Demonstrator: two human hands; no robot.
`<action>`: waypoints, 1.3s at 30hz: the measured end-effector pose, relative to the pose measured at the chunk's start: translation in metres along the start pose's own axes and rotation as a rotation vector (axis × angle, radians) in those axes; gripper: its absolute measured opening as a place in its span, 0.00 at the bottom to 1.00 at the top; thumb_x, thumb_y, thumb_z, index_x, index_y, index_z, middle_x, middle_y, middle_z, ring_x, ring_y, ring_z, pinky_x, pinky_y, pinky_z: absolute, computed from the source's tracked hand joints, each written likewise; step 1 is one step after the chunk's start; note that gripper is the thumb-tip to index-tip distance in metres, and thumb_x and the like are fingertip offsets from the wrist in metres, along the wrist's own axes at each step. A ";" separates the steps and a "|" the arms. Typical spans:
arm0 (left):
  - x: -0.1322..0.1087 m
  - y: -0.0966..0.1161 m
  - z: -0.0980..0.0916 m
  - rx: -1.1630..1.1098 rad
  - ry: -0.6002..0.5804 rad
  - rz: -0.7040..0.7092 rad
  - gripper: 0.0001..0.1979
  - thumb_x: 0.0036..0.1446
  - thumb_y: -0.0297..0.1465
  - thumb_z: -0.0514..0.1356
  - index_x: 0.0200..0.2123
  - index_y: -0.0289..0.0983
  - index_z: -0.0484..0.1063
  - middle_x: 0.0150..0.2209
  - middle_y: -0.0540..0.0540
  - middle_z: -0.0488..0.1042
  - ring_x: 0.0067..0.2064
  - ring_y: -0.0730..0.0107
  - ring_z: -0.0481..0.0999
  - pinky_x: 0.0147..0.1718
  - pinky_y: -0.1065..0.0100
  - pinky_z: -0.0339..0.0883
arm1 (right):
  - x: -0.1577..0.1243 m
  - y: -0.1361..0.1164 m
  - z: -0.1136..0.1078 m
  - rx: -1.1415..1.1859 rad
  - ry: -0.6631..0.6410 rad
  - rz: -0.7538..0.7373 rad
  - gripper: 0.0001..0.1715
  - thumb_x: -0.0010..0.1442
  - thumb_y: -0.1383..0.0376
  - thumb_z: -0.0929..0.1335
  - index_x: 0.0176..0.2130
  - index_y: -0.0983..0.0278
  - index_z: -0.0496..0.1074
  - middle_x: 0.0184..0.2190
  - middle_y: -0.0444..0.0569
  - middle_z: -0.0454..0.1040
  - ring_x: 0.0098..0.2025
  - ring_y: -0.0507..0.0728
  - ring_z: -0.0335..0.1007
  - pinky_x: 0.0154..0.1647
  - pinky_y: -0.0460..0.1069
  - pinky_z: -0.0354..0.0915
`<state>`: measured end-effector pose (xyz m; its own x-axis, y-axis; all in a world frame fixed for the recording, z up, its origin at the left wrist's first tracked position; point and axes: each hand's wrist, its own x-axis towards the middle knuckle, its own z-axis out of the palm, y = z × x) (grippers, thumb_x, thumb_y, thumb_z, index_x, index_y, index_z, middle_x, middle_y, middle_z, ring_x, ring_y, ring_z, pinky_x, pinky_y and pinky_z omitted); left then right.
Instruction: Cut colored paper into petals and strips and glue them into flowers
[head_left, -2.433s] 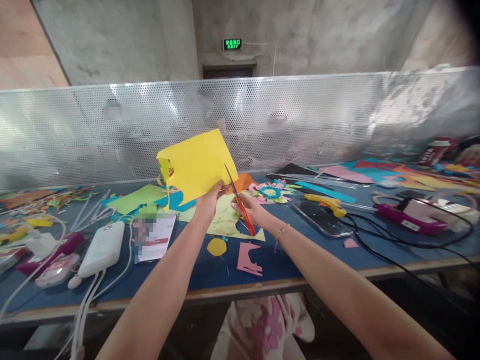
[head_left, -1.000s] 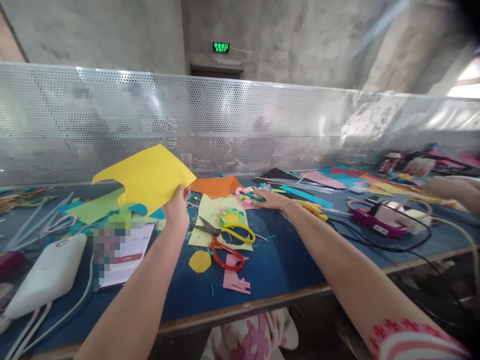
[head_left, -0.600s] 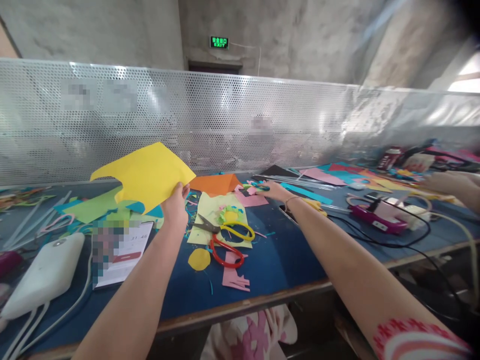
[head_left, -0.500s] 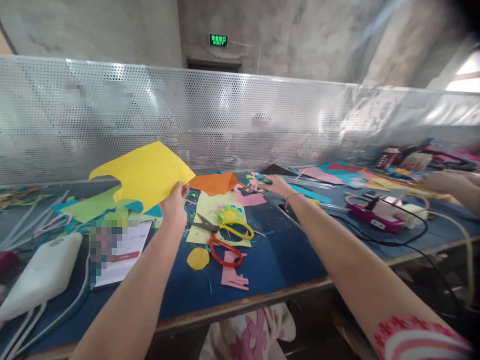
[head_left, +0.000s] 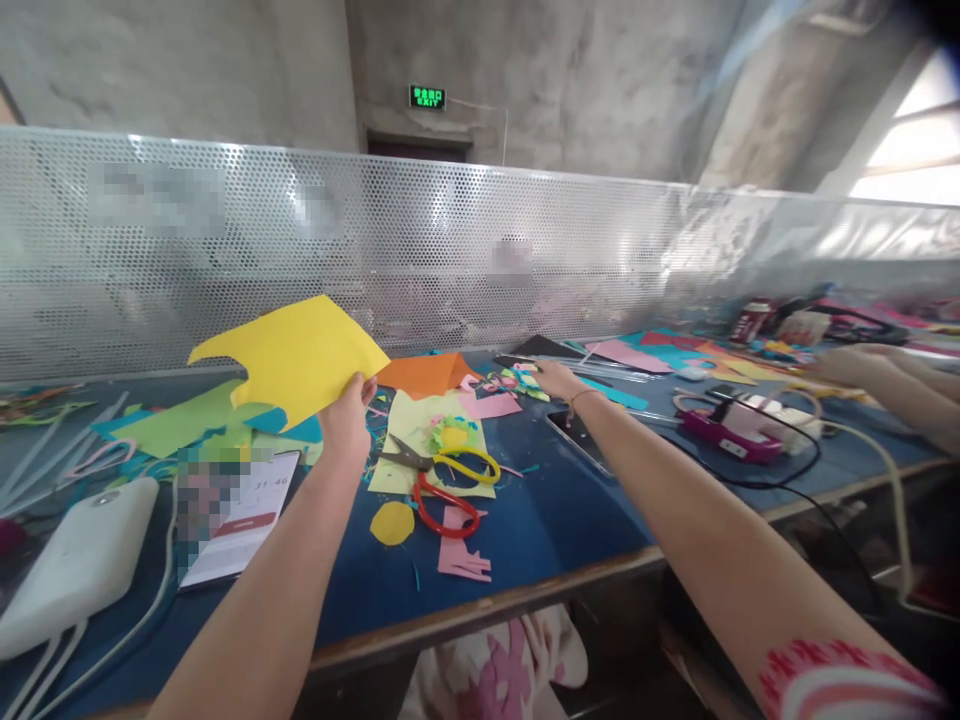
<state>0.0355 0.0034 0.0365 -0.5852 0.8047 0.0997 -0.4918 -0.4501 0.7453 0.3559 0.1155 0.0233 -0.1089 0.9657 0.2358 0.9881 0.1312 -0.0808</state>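
Observation:
A sheet of yellow paper [head_left: 292, 350], its lower left side cut into curved notches, is pinched at its right corner by my left hand [head_left: 349, 415]. My right hand [head_left: 559, 382] reaches far over the table to a heap of small coloured paper scraps [head_left: 517, 378]. Its fingers are drawn together there, and what they grip is too small to make out. Between my arms, scissors [head_left: 431, 465] with one yellow and one red handle lie partly spread. They rest on a pale yellow sheet [head_left: 401, 410] beside a green and yellow paper flower [head_left: 454, 436]. A yellow paper disc [head_left: 392, 523] lies nearby.
A white power bank [head_left: 82, 560] with cables and a phone [head_left: 240, 520] lie at left. Another phone [head_left: 581, 440] sits under my right forearm. A purple power strip [head_left: 731, 437] with cords is at right, near another person's arm [head_left: 885, 385]. A perforated panel [head_left: 450, 250] borders the table.
The view has shifted slightly. My right hand has moved down onto the scraps, and a teal piece by its fingertips no longer shows clearly. My left hand still holds the yellow paper.

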 end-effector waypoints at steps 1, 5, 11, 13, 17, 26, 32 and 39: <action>0.000 -0.001 0.000 0.004 -0.004 -0.011 0.08 0.48 0.19 0.56 0.32 0.35 0.65 0.24 0.51 0.71 0.27 0.76 0.74 0.36 0.70 0.70 | 0.000 -0.007 -0.004 0.018 -0.005 -0.008 0.23 0.55 0.56 0.60 0.41 0.68 0.74 0.42 0.62 0.74 0.48 0.66 0.67 0.45 0.54 0.60; 0.000 -0.008 0.001 0.038 -0.021 -0.044 0.10 0.45 0.18 0.58 0.32 0.34 0.67 0.25 0.51 0.72 0.25 0.76 0.74 0.34 0.69 0.71 | -0.019 -0.054 -0.010 0.110 -0.123 -0.072 0.17 0.50 0.55 0.66 0.27 0.66 0.75 0.26 0.57 0.75 0.34 0.61 0.72 0.33 0.50 0.63; -0.005 -0.014 -0.001 0.070 -0.034 -0.056 0.14 0.42 0.16 0.60 0.35 0.35 0.68 0.25 0.52 0.72 0.23 0.77 0.73 0.29 0.73 0.70 | -0.073 -0.124 -0.006 0.151 -0.384 -0.384 0.15 0.36 0.58 0.72 0.14 0.62 0.65 0.11 0.43 0.61 0.17 0.50 0.59 0.19 0.47 0.56; -0.004 -0.015 -0.003 0.070 -0.043 -0.071 0.14 0.42 0.16 0.61 0.34 0.35 0.68 0.25 0.52 0.72 0.23 0.77 0.73 0.28 0.73 0.70 | -0.080 -0.128 -0.011 0.068 -0.426 -0.349 0.17 0.33 0.60 0.73 0.12 0.62 0.62 0.12 0.43 0.61 0.18 0.50 0.58 0.18 0.47 0.54; -0.002 -0.015 -0.005 0.067 -0.072 -0.074 0.14 0.41 0.17 0.62 0.33 0.35 0.68 0.24 0.52 0.72 0.23 0.77 0.73 0.29 0.73 0.70 | -0.086 -0.116 -0.018 0.173 -0.580 -0.316 0.15 0.36 0.63 0.71 0.13 0.63 0.61 0.13 0.42 0.61 0.17 0.49 0.56 0.18 0.47 0.51; -0.001 -0.019 -0.006 0.113 -0.063 -0.060 0.13 0.44 0.16 0.59 0.35 0.34 0.69 0.23 0.52 0.72 0.23 0.76 0.73 0.29 0.72 0.70 | -0.111 -0.135 -0.018 0.202 -0.220 -0.406 0.12 0.47 0.57 0.66 0.24 0.65 0.69 0.24 0.50 0.71 0.26 0.54 0.64 0.23 0.47 0.54; 0.004 -0.025 -0.009 0.185 -0.021 -0.039 0.12 0.44 0.16 0.58 0.34 0.32 0.68 0.25 0.50 0.73 0.21 0.77 0.71 0.25 0.73 0.68 | -0.132 -0.168 -0.009 0.069 -0.211 -0.518 0.28 0.47 0.49 0.65 0.34 0.70 0.73 0.32 0.60 0.74 0.32 0.60 0.70 0.27 0.49 0.59; 0.015 -0.028 -0.013 0.198 0.015 0.046 0.14 0.46 0.19 0.57 0.38 0.35 0.68 0.36 0.47 0.74 0.27 0.78 0.73 0.28 0.74 0.69 | -0.137 -0.171 -0.012 0.038 -0.291 -0.517 0.24 0.42 0.65 0.65 0.39 0.76 0.70 0.31 0.61 0.74 0.30 0.59 0.70 0.22 0.47 0.56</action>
<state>0.0325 0.0231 0.0089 -0.6148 0.7782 0.1281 -0.3287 -0.4005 0.8553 0.2036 -0.0418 0.0160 -0.6062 0.7951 -0.0213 0.7945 0.6041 -0.0626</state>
